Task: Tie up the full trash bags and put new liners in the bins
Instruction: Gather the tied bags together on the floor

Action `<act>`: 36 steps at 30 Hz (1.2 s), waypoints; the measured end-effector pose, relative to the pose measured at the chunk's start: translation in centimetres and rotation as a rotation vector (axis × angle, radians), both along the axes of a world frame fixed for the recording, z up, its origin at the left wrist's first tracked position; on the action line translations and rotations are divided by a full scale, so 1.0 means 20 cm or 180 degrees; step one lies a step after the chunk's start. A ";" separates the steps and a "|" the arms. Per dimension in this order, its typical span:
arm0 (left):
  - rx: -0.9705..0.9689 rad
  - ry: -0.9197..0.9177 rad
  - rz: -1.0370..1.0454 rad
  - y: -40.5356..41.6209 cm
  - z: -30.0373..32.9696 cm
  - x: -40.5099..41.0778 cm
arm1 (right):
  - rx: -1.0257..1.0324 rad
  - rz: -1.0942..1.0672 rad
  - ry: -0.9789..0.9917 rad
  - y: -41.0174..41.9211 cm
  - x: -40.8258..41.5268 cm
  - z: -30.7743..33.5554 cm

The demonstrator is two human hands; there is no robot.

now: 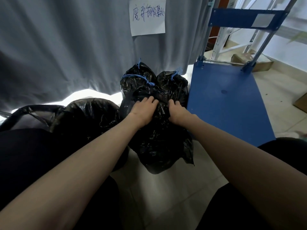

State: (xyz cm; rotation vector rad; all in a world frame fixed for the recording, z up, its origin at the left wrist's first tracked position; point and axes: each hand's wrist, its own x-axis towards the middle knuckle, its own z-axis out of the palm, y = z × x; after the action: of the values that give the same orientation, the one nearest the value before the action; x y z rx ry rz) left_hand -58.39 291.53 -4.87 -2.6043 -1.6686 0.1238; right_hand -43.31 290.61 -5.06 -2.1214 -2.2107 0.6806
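The black trash bag (159, 138) sits on the pale tiled floor (174, 196) directly in front of the person, its top gathered between both hands. The left hand (142, 108) lies on the upper film with fingers spread and tips pressing into the plastic; the right hand (177, 112) has its fingers curled into a bunch of the film, gripping it. The bag looks soft and crinkly, full enough to hold a lumpy shape, probably light to moderate in weight; the thin, glossy plastic is likely slippery and could tear if pulled hard, so the gathered neck near the top is the sensible place to hold it. Just behind it stand two tied bags (154, 80) closed with blue drawstrings (144, 78), touching one another. Another black bag (86, 113) lies to the left. A blue platform cart (224, 100) stands just beside on the right, and a grey curtain (66, 47) with a handwritten paper sign (147, 17) hangs behind.
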 end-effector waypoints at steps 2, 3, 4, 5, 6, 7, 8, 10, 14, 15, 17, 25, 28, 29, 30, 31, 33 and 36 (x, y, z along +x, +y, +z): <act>-0.0164 0.0069 0.0153 0.01 -0.03 -0.03 | -0.0238 -0.0102 0.0086 0.01 0.01 -0.03; -0.0240 0.0062 0.0225 0.02 -0.04 -0.05 | -0.0380 -0.0122 0.0105 0.01 0.02 -0.04; -0.0320 0.0006 0.0292 0.03 -0.05 -0.07 | -0.0520 -0.0125 0.0113 0.01 0.03 -0.05; -0.0415 -0.0076 0.0350 0.04 -0.07 -0.08 | -0.0641 -0.0123 0.0115 0.01 0.04 -0.06; -0.0541 -0.0151 0.0414 0.05 -0.08 -0.10 | -0.0731 -0.0124 0.0106 0.02 0.05 -0.08; -0.0696 -0.0208 0.0507 0.05 -0.09 -0.11 | -0.0783 -0.0134 0.0077 0.02 0.05 -0.09; -0.0849 -0.0253 0.0636 0.05 -0.10 -0.12 | -0.0785 -0.0149 0.0026 0.02 0.06 -0.10; -0.1004 -0.0289 0.0891 0.05 -0.10 -0.12 | -0.0581 -0.0156 -0.0103 0.02 0.05 -0.09; -0.0626 -0.0540 0.0639 0.04 -0.05 -0.07 | 0.0477 0.0098 -0.0356 0.02 0.00 0.00; -0.0521 -0.0651 0.0435 0.04 -0.02 -0.04 | 0.0569 0.0227 -0.0302 0.02 -0.02 0.03; -0.0497 -0.0767 0.0087 0.04 0.03 0.01 | 0.0259 0.0574 -0.0269 0.01 -0.05 0.10; -0.1456 -0.0113 0.0107 -0.03 0.04 0.01 | -0.0587 0.1011 -0.1415 -0.14 -0.03 0.11; -0.1549 -0.0139 0.0212 -0.05 0.04 -0.04 | -0.0003 0.0669 -0.0834 -0.11 0.00 0.17; -0.1592 -0.0239 0.0236 -0.05 0.05 -0.06 | 0.0174 0.0578 -0.0679 -0.10 0.01 0.19; -0.1638 -0.0343 0.0257 -0.05 0.06 -0.07 | 0.0320 0.0501 -0.0579 -0.09 0.02 0.21; -0.1688 -0.0444 0.0283 -0.06 0.08 -0.08 | 0.0443 0.0423 -0.0510 -0.08 0.03 0.22; -0.1825 -0.0662 0.0365 -0.07 0.12 -0.09 | 0.0640 0.0214 -0.0326 -0.08 0.04 0.23; -0.2025 -0.0687 0.0380 -0.12 0.15 -0.05 | 0.0732 -0.0100 0.0017 -0.08 0.06 0.24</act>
State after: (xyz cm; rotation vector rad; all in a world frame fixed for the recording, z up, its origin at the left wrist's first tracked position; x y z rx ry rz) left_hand -59.30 289.08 -1.83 -3.0376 -2.1509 0.4643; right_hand -42.11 288.92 -0.27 -2.0337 -2.1297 0.4066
